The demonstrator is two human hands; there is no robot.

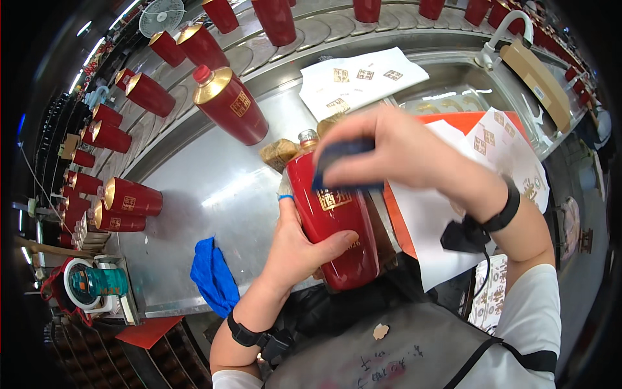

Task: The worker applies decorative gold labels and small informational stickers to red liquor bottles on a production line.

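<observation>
A red bottle (337,240) with a gold emblem and an uncapped clear neck leans across the steel table's front edge, tilted toward me. My left hand (295,249) is closed around its lower left side, the thumb across the front. A bit of blue wraps one of its fingertips. My right hand (395,146), slightly blurred, grips a dark blue cloth (343,159) and presses it to the bottle's upper front, by the emblem. Close to the neck lies a brownish crumpled lump (280,154). A capped red and gold bottle (233,107) stands farther left.
A bright blue cloth (215,277) lies on the steel table (175,227). White printed sheets (363,78) sit behind, with more over an orange sheet (402,220) at right. A sink with a white faucet (508,32) is back right. Red bottles line the conveyor (337,29).
</observation>
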